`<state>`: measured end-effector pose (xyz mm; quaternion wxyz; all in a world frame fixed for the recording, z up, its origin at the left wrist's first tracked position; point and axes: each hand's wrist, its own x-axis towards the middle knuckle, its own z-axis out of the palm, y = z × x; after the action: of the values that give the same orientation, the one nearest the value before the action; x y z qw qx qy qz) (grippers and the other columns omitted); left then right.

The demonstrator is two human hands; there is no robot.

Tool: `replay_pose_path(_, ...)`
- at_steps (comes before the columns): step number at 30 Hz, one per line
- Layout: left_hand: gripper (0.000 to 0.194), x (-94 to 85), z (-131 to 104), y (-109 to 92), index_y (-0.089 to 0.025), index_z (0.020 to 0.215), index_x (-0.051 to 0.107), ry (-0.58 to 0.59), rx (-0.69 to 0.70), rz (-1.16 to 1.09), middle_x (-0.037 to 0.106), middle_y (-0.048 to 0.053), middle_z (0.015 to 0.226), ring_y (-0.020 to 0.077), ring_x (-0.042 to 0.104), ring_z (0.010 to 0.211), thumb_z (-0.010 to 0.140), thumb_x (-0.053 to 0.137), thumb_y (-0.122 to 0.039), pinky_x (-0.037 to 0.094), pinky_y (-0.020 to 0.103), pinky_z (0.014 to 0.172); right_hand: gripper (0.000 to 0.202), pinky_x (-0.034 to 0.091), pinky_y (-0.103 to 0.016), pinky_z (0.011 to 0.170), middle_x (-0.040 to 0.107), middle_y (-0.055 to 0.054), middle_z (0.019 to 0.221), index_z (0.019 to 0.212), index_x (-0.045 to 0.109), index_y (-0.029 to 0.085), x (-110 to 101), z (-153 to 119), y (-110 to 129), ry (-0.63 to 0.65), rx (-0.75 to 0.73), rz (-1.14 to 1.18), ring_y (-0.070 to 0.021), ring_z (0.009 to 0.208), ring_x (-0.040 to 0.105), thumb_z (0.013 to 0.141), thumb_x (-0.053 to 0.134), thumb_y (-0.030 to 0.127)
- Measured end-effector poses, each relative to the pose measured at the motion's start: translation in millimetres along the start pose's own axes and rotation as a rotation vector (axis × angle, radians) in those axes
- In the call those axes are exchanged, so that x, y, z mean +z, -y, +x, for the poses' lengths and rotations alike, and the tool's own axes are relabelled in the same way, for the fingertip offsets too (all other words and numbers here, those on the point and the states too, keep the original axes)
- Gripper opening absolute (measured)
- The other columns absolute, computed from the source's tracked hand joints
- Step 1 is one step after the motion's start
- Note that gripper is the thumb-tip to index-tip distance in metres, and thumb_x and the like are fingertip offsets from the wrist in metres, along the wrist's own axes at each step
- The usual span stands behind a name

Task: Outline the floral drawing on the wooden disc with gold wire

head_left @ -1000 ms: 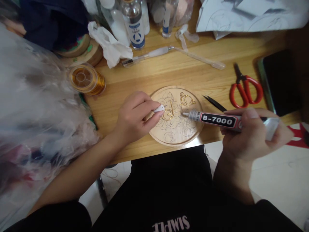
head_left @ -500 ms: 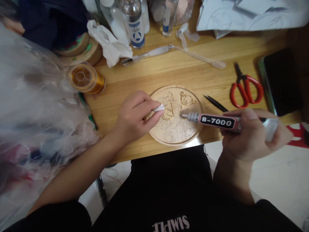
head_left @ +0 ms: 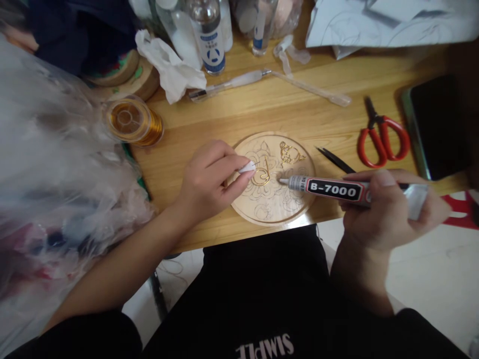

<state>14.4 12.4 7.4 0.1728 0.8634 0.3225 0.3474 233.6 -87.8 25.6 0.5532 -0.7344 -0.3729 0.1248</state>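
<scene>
Pale wood formed a round board (head_left: 277, 213), lying close to the front edge of the table (head_left: 232, 114), its face covered in pencilled flowers. A gold outlined figure (head_left: 292, 153) sat near the board's far right rim, and a gold curl (head_left: 268, 173) lay left of its centre. The left hand (head_left: 213, 177) reached over the board's left rim, thumb and forefinger pinching a small white piece (head_left: 247, 167) just beside the curl. The right hand (head_left: 389, 209) was wrapped around a tube marked B-7000 (head_left: 333, 189), its nozzle aimed left at the middle of the board; whether the tip touched the wood could not be told. Black tweezers (head_left: 333, 158) lay just off the board's right rim.

Too firm a squeeze might blot the drawing beyond its lines, and a slip of the left fingers might drag the curl out of shape. With the front edge so near, a careless push could tip the board over it.

Compared with a second earlier, the nozzle had slid slightly left and toward the front edge; the left hand's pinch looked unchanged.
</scene>
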Motion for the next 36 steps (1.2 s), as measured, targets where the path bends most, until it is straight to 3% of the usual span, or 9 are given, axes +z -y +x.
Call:
replay_pose_path(4,0.003,0.6,0,0,-0.020,0.089,0.065,-0.010,0.007,-0.028,0.065,0.001,0.079,0.0134,0.060,0.070,0.091,0.066,-0.020,0.046,0.027,0.057,0.014,0.036,-0.025,0.029,0.065,0.006,0.050,0.056,0.064,0.021,7,8,-3,-0.158,0.029,0.254,-0.0102,0.033,0.049,0.070,0.065,0.019)
replay_pose_path(7,0.003,0.7,-1,1,-0.020,0.090,0.066,-0.007,0.004,-0.037,0.065,0.002,0.079,0.0134,0.061,0.071,0.092,0.066,-0.022,0.046,0.026,0.058,0.017,0.027,-0.023,0.023,0.056,0.003,0.042,0.049,0.062,0.018,9,19,-5,-0.170,0.197,0.434,-0.0093,0.028,0.042,0.065,0.061,0.023)
replay_pose_path(10,0.005,0.8,-1,2,-0.020,0.092,0.069,0.011,-0.014,-0.074,0.069,0.002,0.083,0.0133,0.063,0.074,0.093,0.067,-0.025,0.049,0.027,0.064,0.021,0.023,-0.019,0.024,0.050,0.002,0.039,0.052,0.064,0.016,5,30,-5,-0.045,0.435,0.623,-0.0067,0.029,0.038,0.068,0.060,0.028)
replay_pose_path(13,0.007,1.3,0,5,-0.022,0.092,0.072,0.003,-0.043,-0.150,0.072,0.001,0.084,0.0129,0.065,0.074,0.092,0.068,-0.027,0.051,0.027,0.068,0.025,0.022,-0.017,0.026,0.044,0.004,0.037,0.052,0.062,0.017,0,34,-6,0.055,0.533,0.726,-0.0058,0.029,0.035,0.073,0.060,0.031)
replay_pose_path(19,0.007,-0.4,5,5,-0.023,0.092,0.076,-0.059,-0.106,-0.197,0.075,0.001,0.083,0.0119,0.068,0.073,0.090,0.070,-0.027,0.054,0.024,0.067,0.036,0.034,-0.015,0.035,0.042,0.007,0.042,0.053,0.049,0.019,-10,35,-11,0.422,0.827,0.982,-0.0026,0.035,0.037,0.070,0.076,0.037)
replay_pose_path(28,0.012,-18.4,24,-13,-0.022,0.086,0.079,-0.092,-0.272,-0.319,0.077,0.003,0.084,0.0161,0.071,0.076,0.086,0.073,-0.033,0.056,0.028,0.069,0.043,0.037,-0.015,0.035,0.046,0.006,0.044,0.055,0.046,0.019,-11,35,-16,0.498,0.781,1.108,-0.0036,0.037,0.041,0.067,0.081,0.041)
replay_pose_path(31,0.014,-23.6,29,-27,-0.021,0.084,0.077,-0.032,-0.317,-0.387,0.077,0.003,0.084,0.0165,0.071,0.077,0.084,0.074,-0.035,0.055,0.028,0.070,0.043,0.039,-0.015,0.036,0.047,0.006,0.046,0.056,0.046,0.019,-15,34,-16,0.517,0.766,1.131,-0.0039,0.038,0.043,0.070,0.080,0.041)
replay_pose_path(36,0.026,-30.3,28,-66,-0.018,0.079,0.070,0.125,-0.369,-0.551,0.073,0.003,0.078,0.0155,0.069,0.076,0.093,0.061,-0.039,0.054,0.028,0.074,0.044,0.039,-0.014,0.037,0.047,0.008,0.045,0.057,0.046,0.019,-23,31,-11,0.565,0.774,1.158,-0.0031,0.038,0.042,0.063,0.085,0.039)
